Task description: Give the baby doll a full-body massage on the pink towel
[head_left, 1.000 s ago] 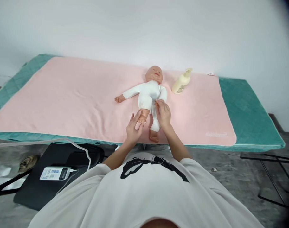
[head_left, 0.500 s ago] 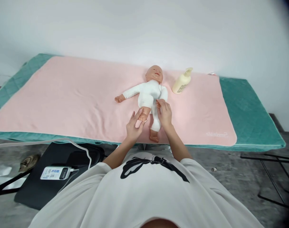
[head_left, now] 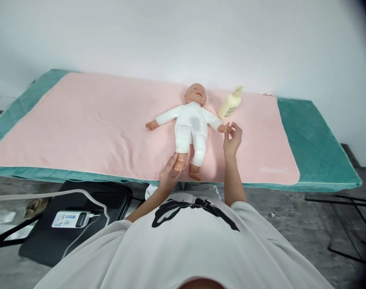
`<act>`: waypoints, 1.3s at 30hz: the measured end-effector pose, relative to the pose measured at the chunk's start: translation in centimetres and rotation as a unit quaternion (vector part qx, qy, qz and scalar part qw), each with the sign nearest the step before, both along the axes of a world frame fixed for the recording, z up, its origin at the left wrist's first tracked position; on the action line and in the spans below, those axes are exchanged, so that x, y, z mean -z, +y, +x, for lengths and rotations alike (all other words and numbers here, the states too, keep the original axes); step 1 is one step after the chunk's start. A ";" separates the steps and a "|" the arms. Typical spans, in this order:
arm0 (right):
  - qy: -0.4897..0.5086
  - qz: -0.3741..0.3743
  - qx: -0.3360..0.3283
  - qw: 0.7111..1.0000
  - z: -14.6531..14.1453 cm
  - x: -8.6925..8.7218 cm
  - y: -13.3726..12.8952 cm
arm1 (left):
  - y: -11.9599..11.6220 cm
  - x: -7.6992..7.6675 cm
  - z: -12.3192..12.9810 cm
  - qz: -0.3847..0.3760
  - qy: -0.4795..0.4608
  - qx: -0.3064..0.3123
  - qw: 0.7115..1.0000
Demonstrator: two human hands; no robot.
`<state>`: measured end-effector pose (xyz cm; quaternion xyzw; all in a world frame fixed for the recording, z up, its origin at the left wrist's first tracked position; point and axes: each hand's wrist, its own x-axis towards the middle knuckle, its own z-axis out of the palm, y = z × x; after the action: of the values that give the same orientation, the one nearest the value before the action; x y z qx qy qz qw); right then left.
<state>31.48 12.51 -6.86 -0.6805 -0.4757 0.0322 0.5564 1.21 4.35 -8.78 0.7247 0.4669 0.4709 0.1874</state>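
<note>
A baby doll (head_left: 191, 119) in a white suit lies on its back on the pink mat (head_left: 110, 116), its head toward the wall. My left hand (head_left: 169, 173) is closed round the doll's bare foot on the left side of the view, with that leg stretched out. With my right hand (head_left: 232, 138) I pinch the doll's hand on the right side, and that arm reaches outward. A grey patch shows on the doll's belly. Just beyond my right hand stands a pale yellow pump bottle (head_left: 230, 104).
Green padding (head_left: 315, 140) shows round the mat. Below the table's left front edge, a black chair (head_left: 38, 245) holds a white power bank (head_left: 70, 219) with a cable. Black metal legs (head_left: 345, 224) stand on the floor at the right.
The doll's arm has swung outward from its body with my right hand. My left hand has come nearer to me with the foot, and the bent leg is now straight.
</note>
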 end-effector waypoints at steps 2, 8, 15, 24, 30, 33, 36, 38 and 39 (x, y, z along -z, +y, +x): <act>0.037 -0.015 0.019 0.999 1.4 0.6 0.1 | -0.5 0.6 -0.2 0.004 0.005 0.003 1.000; 0.112 -0.060 0.052 0.991 3.8 1.7 0.1 | -2.0 2.6 -1.3 0.038 0.025 0.000 0.999; 0.158 -0.072 0.046 0.984 4.3 3.6 -0.3 | -2.8 4.7 -2.8 0.009 0.060 -0.020 0.998; -0.034 -0.142 0.082 0.986 2.1 1.9 -3.5 | -2.6 5.6 -3.6 0.050 0.120 -0.009 0.991; -0.032 -0.245 -0.018 0.969 -3.2 0.1 -9.0 | -2.8 4.7 -5.9 0.035 0.139 0.039 0.989; -0.030 -0.336 -0.074 0.938 -6.3 -0.6 -11.9 | -2.3 3.7 -7.5 0.033 0.121 0.068 0.990; -0.044 -0.421 -0.114 0.899 -8.9 -0.8 -13.7 | -0.2 2.8 -8.3 0.038 0.100 0.020 0.994; -0.048 -0.447 -0.130 0.884 -10.2 -0.7 -14.2 | 2.3 2.0 -8.3 0.023 0.098 -0.047 0.994; -0.051 -0.452 -0.135 0.880 -10.8 -0.6 -14.2 | 3.9 1.6 -8.1 0.011 0.093 -0.085 0.992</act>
<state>20.70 -1.72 -6.22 -0.7880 -0.5242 0.2841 0.1536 -6.90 8.23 -10.39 0.7250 0.5368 0.4209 0.0951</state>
